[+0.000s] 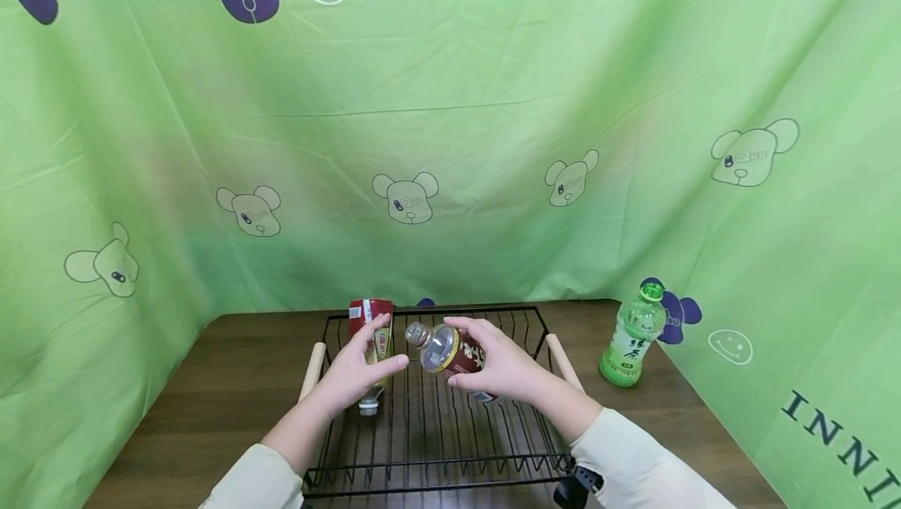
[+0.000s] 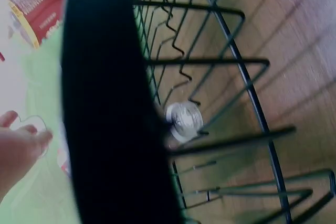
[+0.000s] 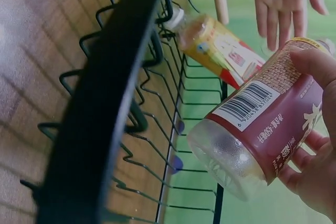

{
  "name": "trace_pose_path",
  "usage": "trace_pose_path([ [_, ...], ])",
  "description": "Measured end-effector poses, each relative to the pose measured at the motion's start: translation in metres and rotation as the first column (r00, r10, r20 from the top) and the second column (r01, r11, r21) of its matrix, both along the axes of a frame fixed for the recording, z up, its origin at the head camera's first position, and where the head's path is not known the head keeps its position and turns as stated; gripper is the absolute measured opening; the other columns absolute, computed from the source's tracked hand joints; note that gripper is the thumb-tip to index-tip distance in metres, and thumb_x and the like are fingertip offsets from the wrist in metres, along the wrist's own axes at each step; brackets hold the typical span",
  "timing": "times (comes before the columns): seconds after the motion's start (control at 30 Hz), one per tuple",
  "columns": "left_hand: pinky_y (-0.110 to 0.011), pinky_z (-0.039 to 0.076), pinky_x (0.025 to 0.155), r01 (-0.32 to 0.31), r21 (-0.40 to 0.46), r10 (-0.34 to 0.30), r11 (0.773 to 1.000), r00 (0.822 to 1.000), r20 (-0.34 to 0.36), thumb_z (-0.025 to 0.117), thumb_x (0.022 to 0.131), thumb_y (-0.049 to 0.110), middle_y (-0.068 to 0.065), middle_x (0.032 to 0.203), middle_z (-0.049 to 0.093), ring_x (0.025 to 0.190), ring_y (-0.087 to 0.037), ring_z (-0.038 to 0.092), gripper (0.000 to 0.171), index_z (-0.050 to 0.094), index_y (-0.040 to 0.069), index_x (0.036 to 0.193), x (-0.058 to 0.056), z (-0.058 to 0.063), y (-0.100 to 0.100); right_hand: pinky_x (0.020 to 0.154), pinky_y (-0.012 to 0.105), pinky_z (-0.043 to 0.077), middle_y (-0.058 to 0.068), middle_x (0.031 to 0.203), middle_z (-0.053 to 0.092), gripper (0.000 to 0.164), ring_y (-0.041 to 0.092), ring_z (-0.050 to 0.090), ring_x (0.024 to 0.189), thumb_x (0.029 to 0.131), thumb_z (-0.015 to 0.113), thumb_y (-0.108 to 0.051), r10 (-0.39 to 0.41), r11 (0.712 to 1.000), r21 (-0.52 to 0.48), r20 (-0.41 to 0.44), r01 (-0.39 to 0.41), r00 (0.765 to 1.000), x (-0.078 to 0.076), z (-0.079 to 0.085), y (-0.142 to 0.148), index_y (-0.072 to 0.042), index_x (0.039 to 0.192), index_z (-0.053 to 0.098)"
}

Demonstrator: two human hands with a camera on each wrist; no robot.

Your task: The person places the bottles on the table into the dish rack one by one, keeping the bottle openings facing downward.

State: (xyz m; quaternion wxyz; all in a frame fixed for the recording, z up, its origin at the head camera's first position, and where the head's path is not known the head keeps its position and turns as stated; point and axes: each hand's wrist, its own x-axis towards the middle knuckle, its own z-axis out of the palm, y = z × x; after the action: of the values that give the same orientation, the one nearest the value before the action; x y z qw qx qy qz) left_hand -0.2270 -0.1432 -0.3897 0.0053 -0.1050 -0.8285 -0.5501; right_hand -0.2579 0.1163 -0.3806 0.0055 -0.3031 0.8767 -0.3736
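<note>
My right hand [image 1: 510, 364] grips a clear plastic bottle with a brown label [image 1: 466, 354], held tilted above the wire rack [image 1: 422, 464]. Its barcode side and clear base face the camera in the right wrist view, where this brown-labelled bottle [image 3: 257, 116] fills the middle. Fingers extended and thumb apart, my left hand [image 1: 349, 374] is over a red-and-yellow labelled bottle [image 1: 371, 309] lying in the rack's left side, its capped neck toward me. The left hand [image 3: 281, 1] holds nothing in the right wrist view. Whether it touches the lying bottle, I cannot tell.
A green tea bottle [image 1: 632, 343] stands upright on the wooden table [image 1: 204, 407], right of the rack. Wooden handles [image 1: 313, 370] rise at the rack's sides. A green patterned cloth [image 1: 486, 141] hangs behind and around the table.
</note>
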Motion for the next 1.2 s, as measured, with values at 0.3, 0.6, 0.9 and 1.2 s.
trace_pose_path([
  [0.3,-0.051,0.046,0.104,0.137,0.075,-0.14,0.988,0.989,0.038,0.076,0.084,0.026,-0.028,0.153,0.035,0.135,-0.046,0.044,0.083,0.031,0.005,0.152,-0.001,-0.003,0.012,0.091,0.039,0.051,0.006,0.128,0.056,0.08,0.019,0.054,0.114,0.074,0.082,-0.029,0.095,0.989,0.119,-0.071,-0.086,0.993,0.004,-0.004,-0.011,-0.022,0.145,0.046],
  [0.6,-0.044,0.053,0.094,0.204,0.0,-0.203,0.979,0.976,0.078,0.077,0.083,0.029,-0.024,0.14,0.052,0.124,-0.036,0.055,0.079,0.039,-0.001,0.146,0.0,-0.006,0.014,0.088,0.041,0.05,0.003,0.125,0.057,0.08,0.021,0.053,0.113,0.073,0.083,-0.029,0.141,0.962,0.244,-0.071,-0.12,0.987,0.009,-0.004,-0.019,-0.026,0.144,0.047],
  [0.9,-0.033,0.055,0.083,0.266,-0.067,-0.26,0.962,0.961,0.094,0.077,0.083,0.034,-0.017,0.119,0.065,0.103,-0.023,0.064,0.068,0.053,-0.005,0.133,0.0,-0.01,0.014,0.091,0.039,0.049,0.003,0.125,0.058,0.078,0.021,0.054,0.113,0.073,0.083,-0.031,0.207,0.922,0.357,-0.122,-0.152,0.971,0.013,0.0,-0.024,-0.029,0.143,0.049],
  [1.2,-0.028,0.054,0.077,0.274,-0.106,-0.264,0.956,0.96,0.097,0.078,0.082,0.032,-0.013,0.108,0.07,0.094,-0.015,0.065,0.059,0.058,-0.005,0.124,0.004,-0.01,0.017,0.095,0.042,0.046,0.001,0.123,0.059,0.078,0.019,0.054,0.11,0.073,0.083,-0.029,0.24,0.889,0.427,-0.124,-0.166,0.963,0.014,0.0,-0.026,-0.03,0.143,0.05],
])
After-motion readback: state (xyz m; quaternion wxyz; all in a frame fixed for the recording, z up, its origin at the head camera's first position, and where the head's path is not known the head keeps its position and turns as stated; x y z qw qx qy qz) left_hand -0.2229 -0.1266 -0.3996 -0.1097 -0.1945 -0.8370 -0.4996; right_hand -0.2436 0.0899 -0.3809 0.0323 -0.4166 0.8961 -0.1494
